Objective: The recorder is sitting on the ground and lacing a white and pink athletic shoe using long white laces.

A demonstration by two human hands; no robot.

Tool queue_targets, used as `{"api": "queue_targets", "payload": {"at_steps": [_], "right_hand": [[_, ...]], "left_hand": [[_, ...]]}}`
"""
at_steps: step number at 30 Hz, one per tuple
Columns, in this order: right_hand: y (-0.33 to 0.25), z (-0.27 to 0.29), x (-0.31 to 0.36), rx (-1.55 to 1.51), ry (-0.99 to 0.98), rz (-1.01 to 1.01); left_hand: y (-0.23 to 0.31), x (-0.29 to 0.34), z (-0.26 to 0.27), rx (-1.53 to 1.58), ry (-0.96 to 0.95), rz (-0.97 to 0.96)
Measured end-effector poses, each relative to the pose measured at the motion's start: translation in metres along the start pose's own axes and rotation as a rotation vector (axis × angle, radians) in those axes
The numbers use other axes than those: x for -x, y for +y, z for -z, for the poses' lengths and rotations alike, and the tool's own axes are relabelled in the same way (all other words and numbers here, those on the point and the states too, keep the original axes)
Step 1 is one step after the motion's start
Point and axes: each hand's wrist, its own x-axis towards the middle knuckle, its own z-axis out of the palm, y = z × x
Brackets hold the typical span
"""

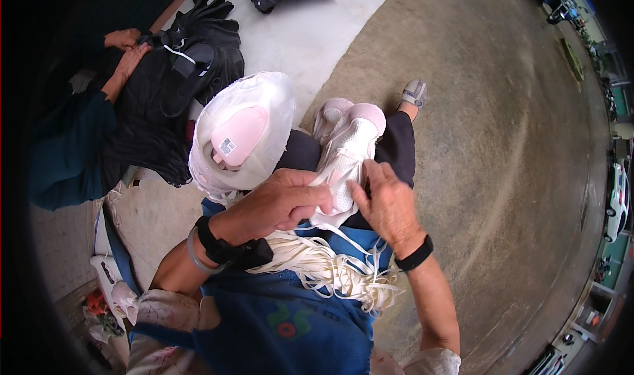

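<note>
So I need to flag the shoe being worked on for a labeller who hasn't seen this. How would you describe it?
Start at the blue apron on the person's lap, with its bundle of white laces. Just above, both hands meet on a white mesh shoe with a pink toe, unlike the pink sole lying bagged in white beside it.

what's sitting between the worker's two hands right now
In the head view, the heel end of a white and pink shoe lies on the lap between the left hand and the right hand, with a white lace running across it.
</note>
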Motion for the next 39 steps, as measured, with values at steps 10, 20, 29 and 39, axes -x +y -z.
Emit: {"api": "queue_targets", "payload": {"at_steps": [10, 20, 29, 39], "right_hand": [[0.003, -0.037, -0.018, 0.057, 0.053, -0.041], [0.011, 0.016, 0.018, -0.815, 0.178, -0.465], [-0.028, 0.015, 0.036, -1.585, 0.163, -0.678], [-0.035, -0.026, 0.053, -1.245, 0.118, -0.532]], "left_hand": [[0.024, -0.007, 0.002, 0.146, 0.123, -0.173], [0.054, 0.003, -0.008, 0.473, 0.000, -0.448], [0.068, 0.022, -0.022, 0.621, -0.119, -0.537], [0.077, 0.039, -0.021, 0.469, -0.022, -0.582]]}}
